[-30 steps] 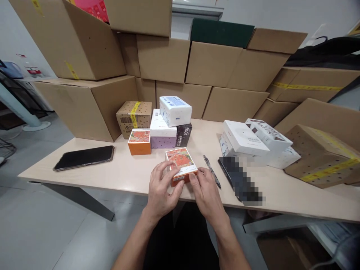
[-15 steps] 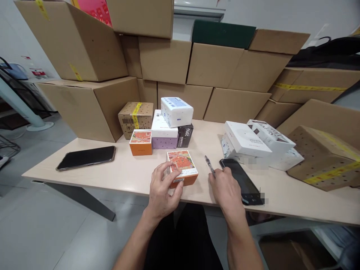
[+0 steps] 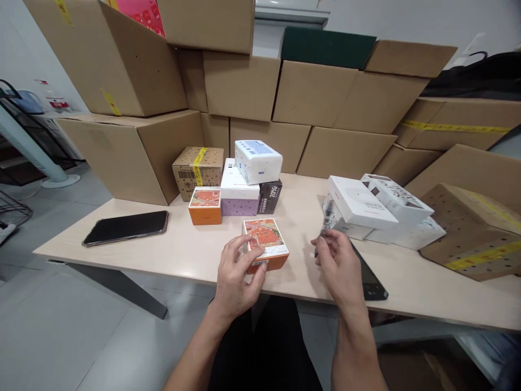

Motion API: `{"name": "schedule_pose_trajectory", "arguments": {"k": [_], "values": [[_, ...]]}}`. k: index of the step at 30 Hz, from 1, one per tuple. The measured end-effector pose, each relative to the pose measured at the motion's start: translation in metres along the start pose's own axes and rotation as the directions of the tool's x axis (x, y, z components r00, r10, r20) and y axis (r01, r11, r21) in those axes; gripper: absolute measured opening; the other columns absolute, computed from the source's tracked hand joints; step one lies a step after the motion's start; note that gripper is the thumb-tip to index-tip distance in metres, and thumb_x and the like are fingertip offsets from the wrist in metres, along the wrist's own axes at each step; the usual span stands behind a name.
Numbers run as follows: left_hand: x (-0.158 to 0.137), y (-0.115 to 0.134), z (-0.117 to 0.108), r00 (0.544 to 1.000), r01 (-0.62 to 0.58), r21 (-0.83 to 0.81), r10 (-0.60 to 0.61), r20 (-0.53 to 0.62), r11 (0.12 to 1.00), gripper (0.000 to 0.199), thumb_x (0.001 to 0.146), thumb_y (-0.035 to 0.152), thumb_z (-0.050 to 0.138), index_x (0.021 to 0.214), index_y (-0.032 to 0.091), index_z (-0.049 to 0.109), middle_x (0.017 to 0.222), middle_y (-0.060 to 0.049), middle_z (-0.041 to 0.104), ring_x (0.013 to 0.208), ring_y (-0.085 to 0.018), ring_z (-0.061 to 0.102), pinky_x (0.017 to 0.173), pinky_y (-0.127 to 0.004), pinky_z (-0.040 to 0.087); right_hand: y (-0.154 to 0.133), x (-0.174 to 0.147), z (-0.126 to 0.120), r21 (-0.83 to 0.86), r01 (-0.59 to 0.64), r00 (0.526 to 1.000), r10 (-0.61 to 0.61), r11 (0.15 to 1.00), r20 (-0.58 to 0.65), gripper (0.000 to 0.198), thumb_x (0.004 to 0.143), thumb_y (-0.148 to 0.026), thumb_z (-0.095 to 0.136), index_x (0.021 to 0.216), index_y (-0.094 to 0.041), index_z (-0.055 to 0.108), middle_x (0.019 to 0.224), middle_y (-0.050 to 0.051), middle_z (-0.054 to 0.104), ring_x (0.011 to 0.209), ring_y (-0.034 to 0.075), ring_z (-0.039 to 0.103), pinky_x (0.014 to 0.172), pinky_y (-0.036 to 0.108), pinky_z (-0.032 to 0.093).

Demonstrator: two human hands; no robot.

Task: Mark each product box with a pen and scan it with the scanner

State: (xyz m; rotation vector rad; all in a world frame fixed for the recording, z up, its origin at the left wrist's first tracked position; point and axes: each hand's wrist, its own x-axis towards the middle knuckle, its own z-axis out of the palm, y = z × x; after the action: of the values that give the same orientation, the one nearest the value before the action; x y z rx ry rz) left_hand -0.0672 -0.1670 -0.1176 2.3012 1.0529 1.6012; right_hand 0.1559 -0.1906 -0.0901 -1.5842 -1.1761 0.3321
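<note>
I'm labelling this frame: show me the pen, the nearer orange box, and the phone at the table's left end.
Pen (image 3: 328, 216): head view, on its blurred shaft.
Nearer orange box (image 3: 266, 235): head view, on its printed top.
Left-end phone (image 3: 126, 228): head view, on its dark screen.

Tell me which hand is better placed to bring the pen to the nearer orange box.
Probably the right hand: it holds the pen, blurred but visibly raised. The left hand has no pen and touches the nearer orange box, so it seems better placed to steady.

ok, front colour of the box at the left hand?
The box has an orange front; best seen in the head view.
</note>
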Motion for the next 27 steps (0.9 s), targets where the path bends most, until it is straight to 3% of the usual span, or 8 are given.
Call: {"name": "schedule_pose_trajectory", "arguments": {"k": [4,7,11,18,27], "values": [[0.000,0.000,0.000,1.000,-0.003,-0.006,0.003,0.019,1.000,0.033,0.085,0.016,0.063,0.117,0.025,0.061,0.131,-0.012,0.051,0.123,-0.027,0.054,0.100,-0.046,0.051,-0.021,-0.002,0.008,0.471,0.015,0.997,0.020,0.882,-0.069,0.036,0.089,-0.045,0.062,0.115,-0.020,0.058,0.098,0.005,0.065,0.059,0.009,0.055,0.052,0.024,0.046],[-0.001,0.000,-0.001,0.999,-0.007,-0.004,0.007,0.032,1.000,0.033,0.085,0.016,0.063,0.117,0.025,0.062,0.130,-0.012,0.051,0.122,-0.027,0.054,0.098,-0.045,0.051,-0.036,-0.004,0.015,0.576,0.055,0.995,0.006,0.815,-0.104,0.027,0.087,-0.043,0.066,0.099,-0.019,0.061,0.079,-0.001,0.059,0.058,0.008,0.051,0.051,0.021,0.044],[0.000,0.000,-0.001,1.000,-0.016,0.017,0.015,0.023,1.000,0.032,0.085,0.017,0.064,0.116,0.025,0.062,0.129,-0.011,0.052,0.121,-0.027,0.054,0.098,-0.045,0.051,-0.049,-0.002,0.028,0.561,0.044,0.998,-0.010,0.827,-0.064,0.027,0.089,-0.048,0.063,0.091,-0.022,0.053,0.060,-0.008,0.050,0.047,0.007,0.045,0.042,0.018,0.036],[0.001,0.002,-0.001,0.998,-0.045,0.114,0.039,0.058,0.992,0.037,0.087,0.023,0.065,0.123,0.027,0.060,0.131,-0.012,0.049,0.120,-0.027,0.053,0.097,-0.045,0.051,-0.053,0.006,0.046,0.386,0.055,0.979,-0.125,0.921,0.158,0.031,0.092,-0.047,0.056,0.105,-0.019,0.060,0.076,0.000,0.065,0.066,0.012,0.060,0.061,0.025,0.050],[0.002,0.001,0.002,0.998,-0.055,0.146,0.049,0.043,0.988,0.030,0.088,0.023,0.064,0.118,0.027,0.065,0.129,-0.011,0.049,0.118,-0.027,0.053,0.095,-0.043,0.051,-0.045,0.003,0.055,0.156,0.218,0.971,-0.230,0.963,0.062,0.026,0.096,-0.043,0.047,0.085,-0.022,0.055,0.069,-0.003,0.061,0.063,0.013,0.058,0.064,0.026,0.045]]}}
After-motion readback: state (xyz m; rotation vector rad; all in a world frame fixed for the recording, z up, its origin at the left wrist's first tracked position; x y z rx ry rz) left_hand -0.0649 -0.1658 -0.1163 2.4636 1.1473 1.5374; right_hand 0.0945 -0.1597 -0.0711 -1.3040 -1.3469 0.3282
